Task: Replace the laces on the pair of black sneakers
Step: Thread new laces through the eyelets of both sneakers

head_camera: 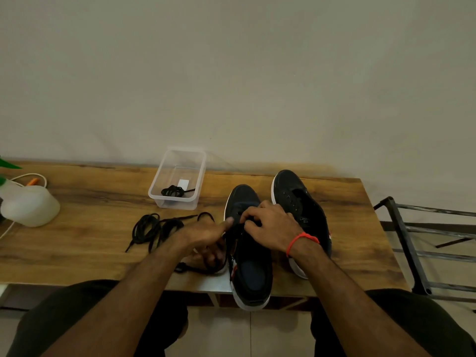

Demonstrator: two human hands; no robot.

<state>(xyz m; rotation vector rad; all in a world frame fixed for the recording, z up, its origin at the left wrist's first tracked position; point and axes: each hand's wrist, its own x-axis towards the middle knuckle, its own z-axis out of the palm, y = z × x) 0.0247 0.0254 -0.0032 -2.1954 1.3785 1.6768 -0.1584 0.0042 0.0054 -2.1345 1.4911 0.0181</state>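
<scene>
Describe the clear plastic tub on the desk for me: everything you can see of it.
The clear plastic tub is a rectangular, lidless, translucent container with rounded corners and a thickened rim. It stands upright on the wooden table near the back edge by the wall, behind the loose laces and left of the sneakers' toes. Inside lie a small coiled black lace and a pale rectangular tag or sticker on the bottom. Neither hand touches it.

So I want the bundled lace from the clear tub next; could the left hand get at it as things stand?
Probably yes. The clear tub is open-topped, the bundled lace lies exposed inside, and only bare table lies between. But the left hand is busy at the near sneaker.
</scene>
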